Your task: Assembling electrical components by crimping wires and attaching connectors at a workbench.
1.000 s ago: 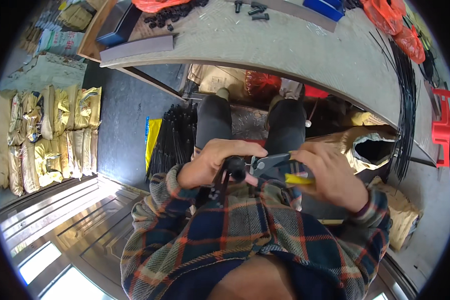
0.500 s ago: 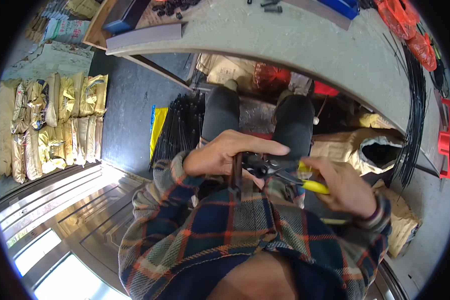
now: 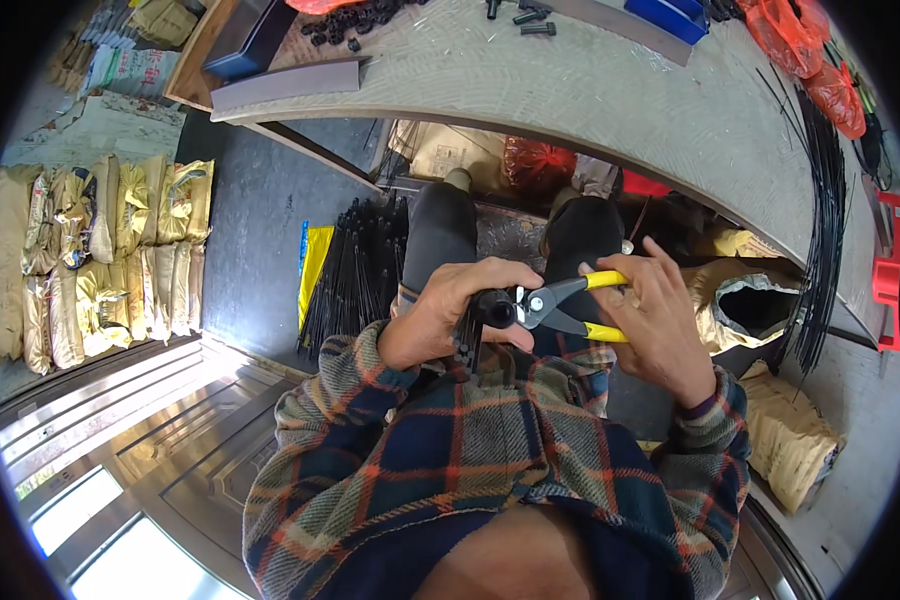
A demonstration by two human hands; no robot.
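My left hand (image 3: 432, 318) is closed around a dark cylindrical piece (image 3: 495, 308) with a round hole in its end, held upright over my lap. Several thin dark lengths (image 3: 466, 352) extend below it toward my shirt; I cannot tell whether they are joined to it. Yellow-handled cutting pliers (image 3: 540, 305) are in my right hand (image 3: 660, 325). Their handles are spread apart, with my fingers on the upper one and around the lower one. The pliers' jaws reach the right side of the dark piece, and what lies between them is too small to make out.
Ahead stands a grey worktable (image 3: 570, 95) with black fittings (image 3: 365, 18) and a blue bin (image 3: 665, 18). Black thin strips (image 3: 825, 230) hang over its right edge; another bundle (image 3: 355, 265) stands left of my legs. An open paper sack (image 3: 740, 300) is at right, stacked packages (image 3: 120, 250) at left.
The pliers' handles have opened wider, and my right hand has moved slightly up and left with its fingers loosened. The dark piece in my left hand has tilted so its round end shows.
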